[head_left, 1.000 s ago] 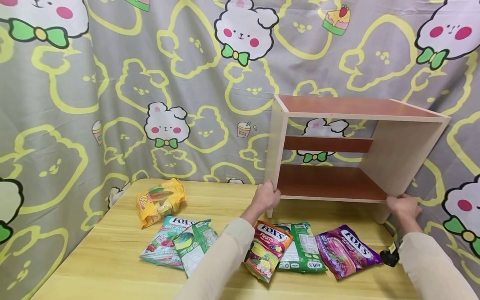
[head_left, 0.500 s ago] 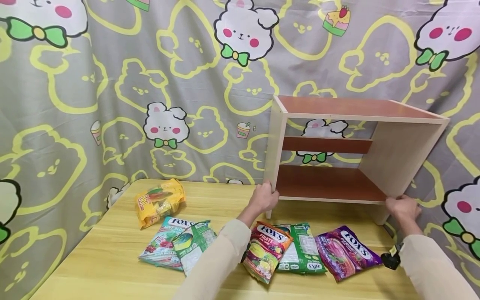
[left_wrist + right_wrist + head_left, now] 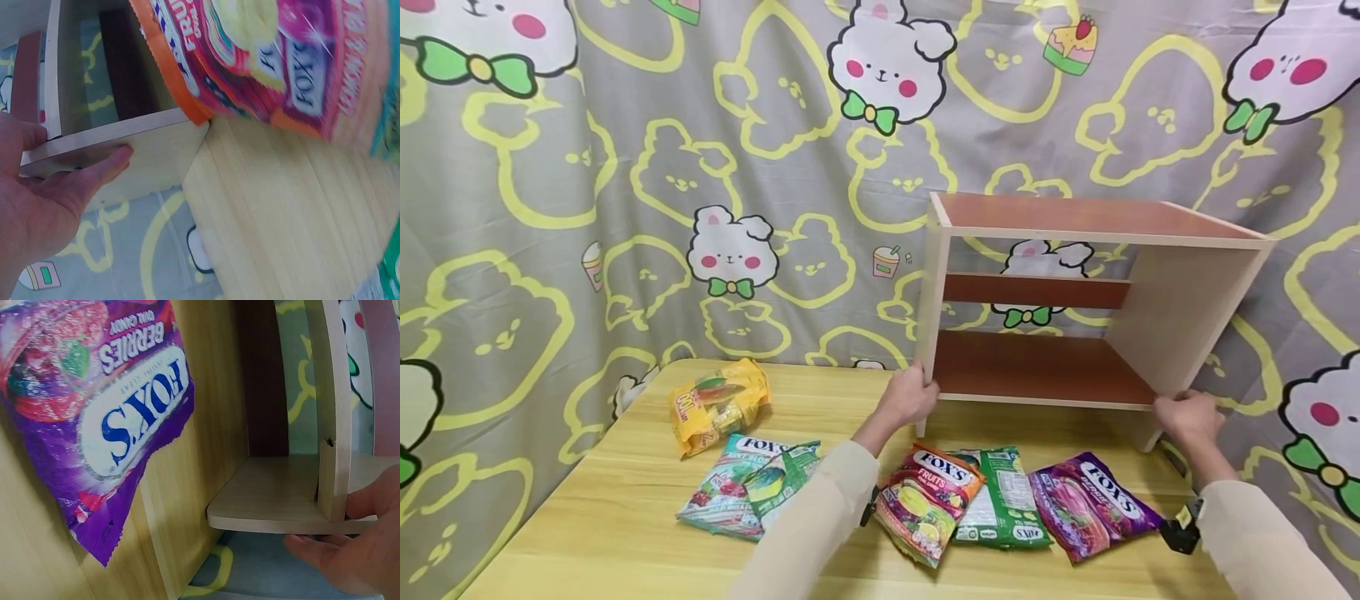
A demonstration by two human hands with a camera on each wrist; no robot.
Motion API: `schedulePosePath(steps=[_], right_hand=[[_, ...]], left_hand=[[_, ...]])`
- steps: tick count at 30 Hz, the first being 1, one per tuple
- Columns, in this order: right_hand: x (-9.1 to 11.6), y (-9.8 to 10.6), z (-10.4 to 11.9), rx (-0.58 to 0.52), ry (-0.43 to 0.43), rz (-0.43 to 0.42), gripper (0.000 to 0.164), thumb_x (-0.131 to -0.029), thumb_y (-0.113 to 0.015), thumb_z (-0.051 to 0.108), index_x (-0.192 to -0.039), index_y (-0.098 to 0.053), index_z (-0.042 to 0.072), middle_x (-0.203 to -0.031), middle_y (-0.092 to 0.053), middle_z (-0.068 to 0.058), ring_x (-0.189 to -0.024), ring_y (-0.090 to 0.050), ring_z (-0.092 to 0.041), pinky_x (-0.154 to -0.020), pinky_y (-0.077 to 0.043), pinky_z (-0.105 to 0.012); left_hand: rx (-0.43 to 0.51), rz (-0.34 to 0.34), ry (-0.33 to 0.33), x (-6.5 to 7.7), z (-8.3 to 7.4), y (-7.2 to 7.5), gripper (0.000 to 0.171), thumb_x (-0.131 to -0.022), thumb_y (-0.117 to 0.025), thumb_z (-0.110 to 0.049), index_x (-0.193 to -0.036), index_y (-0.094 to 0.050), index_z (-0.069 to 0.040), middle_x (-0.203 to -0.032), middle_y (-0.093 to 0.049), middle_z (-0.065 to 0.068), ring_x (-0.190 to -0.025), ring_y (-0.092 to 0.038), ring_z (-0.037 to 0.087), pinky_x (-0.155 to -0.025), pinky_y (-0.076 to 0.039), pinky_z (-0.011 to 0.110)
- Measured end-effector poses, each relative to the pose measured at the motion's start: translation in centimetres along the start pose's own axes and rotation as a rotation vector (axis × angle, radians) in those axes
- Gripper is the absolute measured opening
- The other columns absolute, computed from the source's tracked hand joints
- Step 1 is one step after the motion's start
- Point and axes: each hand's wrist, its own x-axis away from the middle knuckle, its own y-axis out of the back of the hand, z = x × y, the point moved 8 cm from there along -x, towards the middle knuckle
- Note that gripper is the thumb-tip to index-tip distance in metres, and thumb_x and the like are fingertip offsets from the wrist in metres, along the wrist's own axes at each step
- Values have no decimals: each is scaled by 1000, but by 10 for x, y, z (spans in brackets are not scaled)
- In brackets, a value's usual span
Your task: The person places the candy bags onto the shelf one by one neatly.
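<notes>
Holds shelf unit point(image 3: 1060, 292) by both ends, directly btwn left hand point(image 3: 907, 398) and right hand point(image 3: 1191, 417), w/ long axis running sideways from one to the other. Can't call either hand nearer: in contact at both ends, approx. level w/ lower board point(image 3: 1037, 367) of shelf unit. Grips front edge of left panel point(image 3: 931, 308) w/ left hand and of right panel point(image 3: 1180, 308) w/ right hand; in each case narrow, w/ panel edge pinched btwn thumb point(image 3: 31, 133) on inner side, just above lower board, and fingers point(image 3: 103, 172) on outer face. Upright by the look of it; can't tell whether resting on legs point(image 3: 1150, 435) or slightly raised

Under shelf unit: counter point(image 3: 602, 517), wood-grained. Just in front of shelf unit, nearer the person: orange bag point(image 3: 928, 504) overlapping green bag point(image 3: 1003, 500), then purple bag point(image 3: 1093, 508) toward its right end. Left of shelf unit, well apart: teal bag point(image 3: 722, 492) w/ second green bag point(image 3: 775, 483) on top, part hidden by left sleeve point(image 3: 820, 525); farther back, yellow bag point(image 3: 721, 404). Behind shelf unit and to its right: patterned curtain point(image 3: 647, 167), visible thru open back, so prob. more room leftward
</notes>
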Motion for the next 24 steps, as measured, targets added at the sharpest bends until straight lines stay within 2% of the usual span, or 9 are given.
schedulePosePath(steps=[6,11,16,21,24], right_hand=[[6,-8,12,-10,51,2,49,-96,-47,22,-117,-55,-21,-117,-55,-44,-115,-39,-60,-109,-22,-66],[11,-17,20,10,81,22,49,-97,-48,25,-117,-57,-19,-118,-57,-42,-113,-42,-60,-104,-28,-66],[16,-27,29,23,96,54,48,-98,-47,27,-115,-57,-17,-119,-57,-41,-114,-43,-59,-103,-30,-66],[24,-37,45,21,139,58,41,-97,-49,24,-104,-60,-15,-109,-61,-39,-106,-49,-54,-96,-33,-61],[30,-45,53,18,148,74,38,-97,-49,24,-102,-60,-12,-104,-62,-36,-105,-48,-54,-91,-36,-59]], left_hand=[[-24,-24,-31,3,10,15,31,-102,-53,-21,-125,-56,0,-77,-58,8,-66,-59,18,-57,-51,27],[-29,-16,-53,5,22,25,36,-103,-52,-20,-132,-55,0,-76,-58,7,-65,-58,17,-58,-50,28],[-41,-5,-83,7,32,38,31,-103,-50,-20,-126,-58,0,-70,-56,4,-62,-55,16,-57,-48,28],[-41,6,-85,12,44,54,34,-104,-50,-20,-130,-57,0,-62,-49,-1,-54,-47,14,-53,-42,27],[-40,11,-76,16,52,65,32,-104,-50,-19,-126,-58,1,-61,-46,-2,-51,-42,13,-50,-39,27]])
